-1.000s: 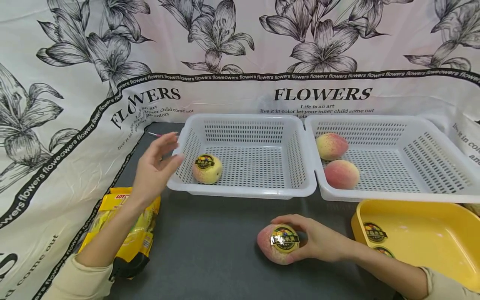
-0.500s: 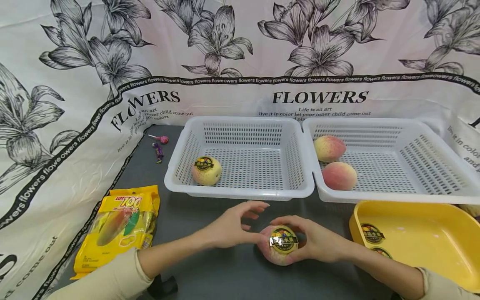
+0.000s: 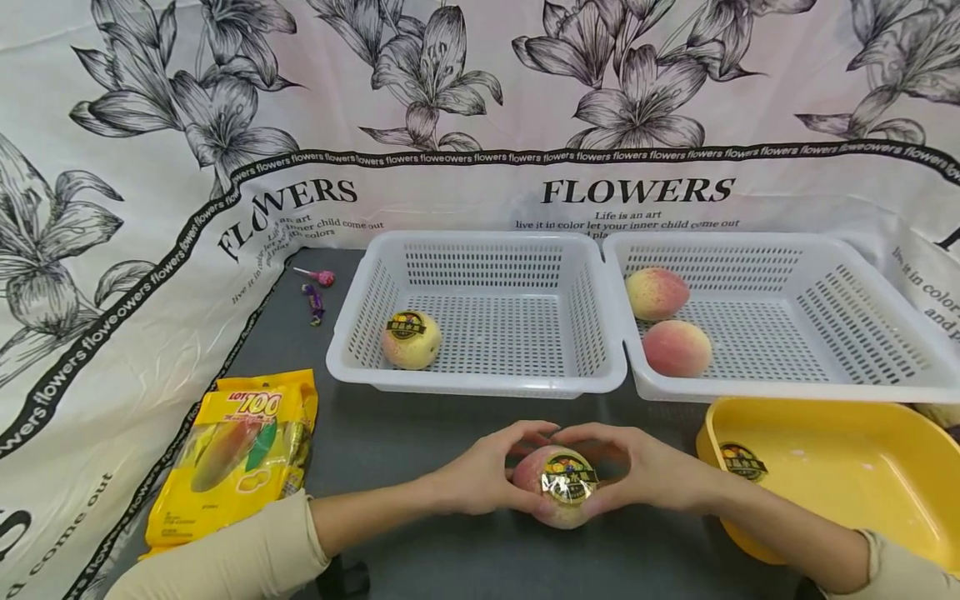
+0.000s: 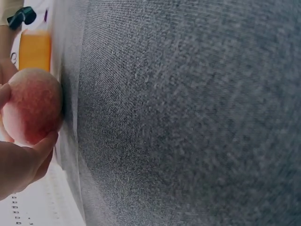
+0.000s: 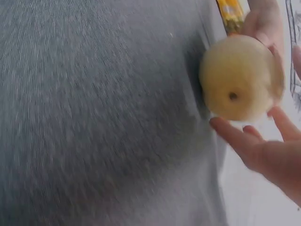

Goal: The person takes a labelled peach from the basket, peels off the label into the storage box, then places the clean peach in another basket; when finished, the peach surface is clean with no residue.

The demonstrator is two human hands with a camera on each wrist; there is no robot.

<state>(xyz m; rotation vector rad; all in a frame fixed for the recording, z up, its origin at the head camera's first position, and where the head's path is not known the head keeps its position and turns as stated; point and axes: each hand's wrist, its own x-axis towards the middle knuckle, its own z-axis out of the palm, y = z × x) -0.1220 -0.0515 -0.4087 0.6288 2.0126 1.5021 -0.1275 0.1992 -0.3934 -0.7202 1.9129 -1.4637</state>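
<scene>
A pink and yellow peach [image 3: 551, 512] with a round black-and-gold sticker [image 3: 568, 479] lies on the grey table in front of the baskets. My left hand [image 3: 480, 475] holds it from the left, thumb at the near side and fingers at the far side. From the right, my right hand [image 3: 660, 475] grips the same peach with its thumb and fingers. The left wrist view shows the peach's [image 4: 35, 106] red side between thumb and finger. In the right wrist view, the peach's [image 5: 237, 80] pale stem end with a dark dimple faces the camera.
Behind stand two white baskets: the left one [image 3: 480, 383] holds one stickered peach [image 3: 411, 342], the right one [image 3: 810, 392] two peaches [image 3: 677, 348]. A yellow bin [image 3: 840, 412] sits at right, a yellow candy bag [image 3: 232, 458] at left. A lollipop [image 3: 325, 277] and purple-wrapped candy [image 3: 313, 304] lie far left.
My left hand has come from beside the left basket, down and right to the peach, and now holds it. My right hand has kept its grip on the peach.
</scene>
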